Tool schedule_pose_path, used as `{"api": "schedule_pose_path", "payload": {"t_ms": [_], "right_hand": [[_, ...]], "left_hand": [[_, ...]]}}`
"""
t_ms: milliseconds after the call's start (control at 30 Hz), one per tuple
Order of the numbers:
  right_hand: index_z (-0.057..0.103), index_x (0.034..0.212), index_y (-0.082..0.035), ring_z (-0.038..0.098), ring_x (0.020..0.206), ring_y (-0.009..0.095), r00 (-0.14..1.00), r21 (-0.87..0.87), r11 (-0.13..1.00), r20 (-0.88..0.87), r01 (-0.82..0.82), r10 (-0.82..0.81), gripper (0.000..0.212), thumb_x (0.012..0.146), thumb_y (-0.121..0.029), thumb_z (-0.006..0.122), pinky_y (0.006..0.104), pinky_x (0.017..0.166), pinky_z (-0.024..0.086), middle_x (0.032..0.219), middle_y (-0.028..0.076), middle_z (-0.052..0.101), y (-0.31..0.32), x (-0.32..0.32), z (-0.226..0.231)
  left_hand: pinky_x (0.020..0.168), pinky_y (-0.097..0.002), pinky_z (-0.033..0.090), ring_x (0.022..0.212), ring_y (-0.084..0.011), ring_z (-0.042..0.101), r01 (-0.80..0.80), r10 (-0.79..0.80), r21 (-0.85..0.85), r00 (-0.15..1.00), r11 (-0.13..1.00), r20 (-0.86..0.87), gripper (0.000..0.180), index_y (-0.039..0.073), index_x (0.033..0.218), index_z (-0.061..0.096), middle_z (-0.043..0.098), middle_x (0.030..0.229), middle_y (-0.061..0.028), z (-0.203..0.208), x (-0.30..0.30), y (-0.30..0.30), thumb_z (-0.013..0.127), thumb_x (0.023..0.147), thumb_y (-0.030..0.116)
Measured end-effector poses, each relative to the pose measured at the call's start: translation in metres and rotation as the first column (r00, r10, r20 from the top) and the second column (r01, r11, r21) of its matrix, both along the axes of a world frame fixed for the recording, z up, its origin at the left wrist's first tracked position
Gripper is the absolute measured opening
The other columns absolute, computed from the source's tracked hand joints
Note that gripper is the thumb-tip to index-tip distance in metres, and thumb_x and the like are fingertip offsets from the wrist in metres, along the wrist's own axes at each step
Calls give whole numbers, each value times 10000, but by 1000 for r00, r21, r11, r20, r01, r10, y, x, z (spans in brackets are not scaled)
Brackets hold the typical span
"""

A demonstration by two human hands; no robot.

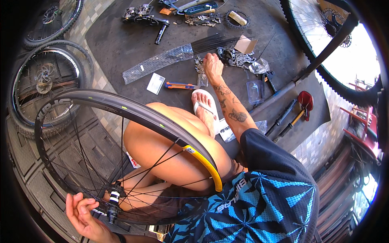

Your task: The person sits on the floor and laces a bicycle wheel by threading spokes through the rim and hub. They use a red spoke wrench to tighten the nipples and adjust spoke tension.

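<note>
A black bicycle wheel (142,108) with a yellow rim section and laced spokes leans across my lap, its hub (114,204) at the lower left. Beside the hub and lower rim is my left hand (87,216), its fingers loosely bent and apart, with nothing visible in them. My right hand (212,67) reaches far forward to the dark mat, fingers curled down; what they hold is hidden. Right next to it lies a small clear bag of silvery parts (200,69). A bundle of loose black spokes (206,42) extends just beyond, partly in a clear plastic sleeve (160,61).
An orange-and-blue cutter knife (181,86) and a white card (155,84) lie near my sandalled foot (205,109). A chain (239,57), chainring (238,19) and crank (161,34) are farther off. Wheels (44,83) rest at left; a bike frame tube (279,94) and red saddle (306,104) at right.
</note>
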State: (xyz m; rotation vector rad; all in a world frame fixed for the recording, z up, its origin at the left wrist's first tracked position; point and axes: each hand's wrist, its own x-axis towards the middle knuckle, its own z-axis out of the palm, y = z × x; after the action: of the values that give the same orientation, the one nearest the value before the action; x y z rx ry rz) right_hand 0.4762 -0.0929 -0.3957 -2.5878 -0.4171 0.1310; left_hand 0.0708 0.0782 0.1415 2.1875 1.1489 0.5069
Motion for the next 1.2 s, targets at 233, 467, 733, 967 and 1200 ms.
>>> {"api": "schedule_pose_path", "payload": {"t_ms": [233, 467, 733, 967, 1200], "right_hand": [[705, 997, -24, 767, 830, 371, 989, -226, 963, -22, -145, 144, 179, 970, -125, 560, 470, 707, 626, 1017, 209, 725, -2, 1, -23], [692, 986, -39, 751, 879, 385, 976, -104, 981, -164, -162, 144, 229, 924, -260, 695, 505, 757, 595, 960, 200, 752, -18, 5, -8], [754, 1036, -18, 748, 757, 227, 893, 403, 914, -426, 41, 147, 281, 894, -260, 748, 386, 746, 574, 833, 98, 789, -58, -3, 94], [701, 1013, -26, 721, 809, 206, 962, 355, 928, -272, 110, -10, 199, 938, -208, 732, 354, 740, 545, 876, 103, 766, -102, -34, 182], [752, 1053, -128, 749, 897, 320, 973, 208, 977, -210, -49, 93, 204, 860, -189, 727, 452, 779, 577, 947, 125, 770, -45, -4, 91]], "left_hand": [[776, -255, 582, 951, -166, 655, -4, 4, -23, 1000, 1000, 5, 452, -90, 1510, 452, 629, 1289, -193, -6, -10, -4, 518, 1101, 91], [779, -258, 585, 949, -172, 659, 14, -15, 14, 994, 1000, 104, 445, -102, 1488, 468, 631, 1283, -196, 2, -12, -10, 530, 1093, 93], [657, -272, 589, 767, -191, 689, 260, -212, -40, 859, 965, 466, 410, -125, 1378, 534, 689, 1129, -229, -7, 53, -44, 588, 1064, 133], [650, -283, 606, 783, -201, 707, 459, -307, -182, 791, 870, 530, 334, -97, 1335, 583, 697, 1093, -224, -13, 95, -81, 583, 1011, -17], [590, -285, 593, 725, -181, 680, 381, -262, -187, 849, 906, 458, 348, -75, 1335, 579, 697, 1051, -195, -13, 68, -87, 600, 1046, 118]]}}
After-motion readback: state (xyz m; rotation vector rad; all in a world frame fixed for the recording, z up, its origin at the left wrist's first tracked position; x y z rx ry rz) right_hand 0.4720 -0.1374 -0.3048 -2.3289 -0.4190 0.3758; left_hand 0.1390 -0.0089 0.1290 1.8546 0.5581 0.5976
